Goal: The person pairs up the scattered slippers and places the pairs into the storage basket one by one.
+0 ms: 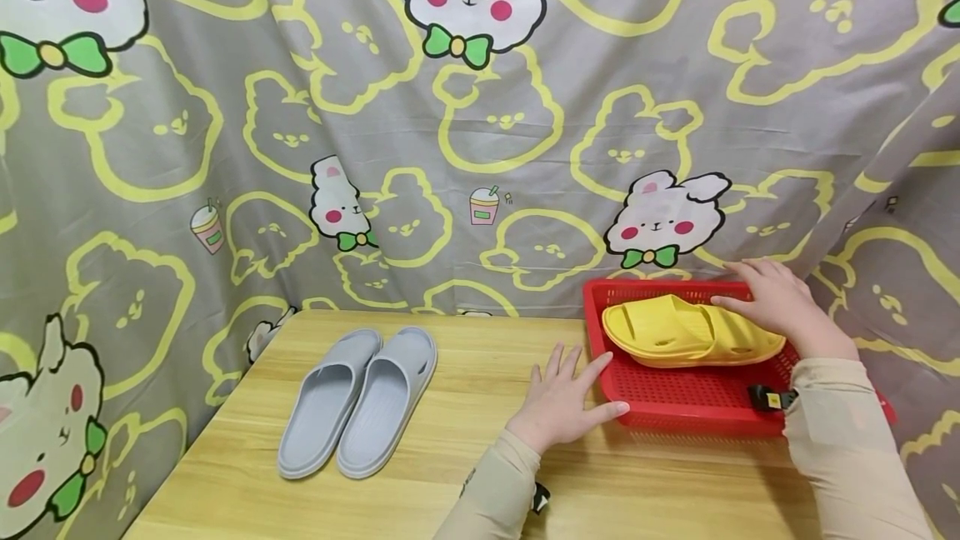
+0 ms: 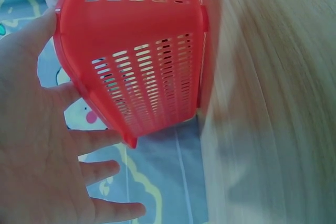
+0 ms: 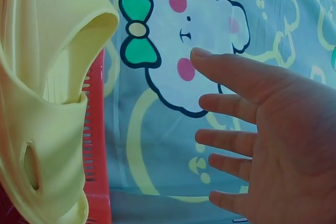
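Note:
A red plastic basket [image 1: 712,419] with slotted walls sits at the right of the table, with yellow slippers [image 1: 663,332] lying in it. My left hand [image 1: 558,407] is spread by the basket's front left corner, thumb and fingers straight. In the left wrist view, its thumb and fingertips overlap the basket's rim [image 2: 79,82]; whether they touch it I cannot tell. My right hand [image 1: 776,298] hovers over the basket's right end, near the slippers' end. The right wrist view shows that hand [image 3: 283,124] with spread fingers and nothing in it, apart from the yellow slippers [image 3: 58,124].
Two grey slippers [image 1: 322,411] stand side by side on the left of the wooden table [image 1: 465,440]. A grey curtain [image 1: 517,165] with cartoon animals hangs behind and at both sides of the table. Black straps [image 1: 767,398] show at both wrists.

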Demonstrator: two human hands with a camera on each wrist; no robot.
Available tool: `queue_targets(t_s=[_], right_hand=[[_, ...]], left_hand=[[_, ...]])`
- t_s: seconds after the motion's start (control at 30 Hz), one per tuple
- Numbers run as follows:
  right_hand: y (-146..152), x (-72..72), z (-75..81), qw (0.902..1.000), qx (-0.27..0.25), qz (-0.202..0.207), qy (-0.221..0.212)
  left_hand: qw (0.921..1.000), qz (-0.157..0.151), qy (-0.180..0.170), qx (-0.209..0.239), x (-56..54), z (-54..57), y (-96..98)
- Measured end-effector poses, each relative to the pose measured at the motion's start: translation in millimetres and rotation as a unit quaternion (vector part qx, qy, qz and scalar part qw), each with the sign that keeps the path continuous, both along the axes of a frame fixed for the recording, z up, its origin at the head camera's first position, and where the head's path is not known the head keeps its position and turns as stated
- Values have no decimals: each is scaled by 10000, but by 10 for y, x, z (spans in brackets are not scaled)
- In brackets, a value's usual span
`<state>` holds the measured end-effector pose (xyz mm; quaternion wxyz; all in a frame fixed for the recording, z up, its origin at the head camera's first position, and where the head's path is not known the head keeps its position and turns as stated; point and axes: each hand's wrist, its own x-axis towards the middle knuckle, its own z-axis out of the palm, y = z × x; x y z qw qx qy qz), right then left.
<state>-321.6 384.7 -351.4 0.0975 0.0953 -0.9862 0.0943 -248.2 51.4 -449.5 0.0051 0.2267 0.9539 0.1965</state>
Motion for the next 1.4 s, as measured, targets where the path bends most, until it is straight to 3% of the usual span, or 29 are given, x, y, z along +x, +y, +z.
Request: queue_targets(t_s=[0.4, 0.7, 1.07, 1.4], right_hand=[[-58, 120, -18, 9997, -25, 21, 225], [-129, 214, -55, 9988, -229, 54, 441], [-261, 363, -118, 9953, -624, 138, 726], [-359, 468, -198, 9940, -840, 176, 680]], left_hand=[[9997, -1, 224, -66, 10, 11, -7], [9981, 26, 463, -411, 33, 31, -15], [9980, 65, 442, -449, 37, 28, -15], [9967, 58, 519, -618, 19, 69, -85]])
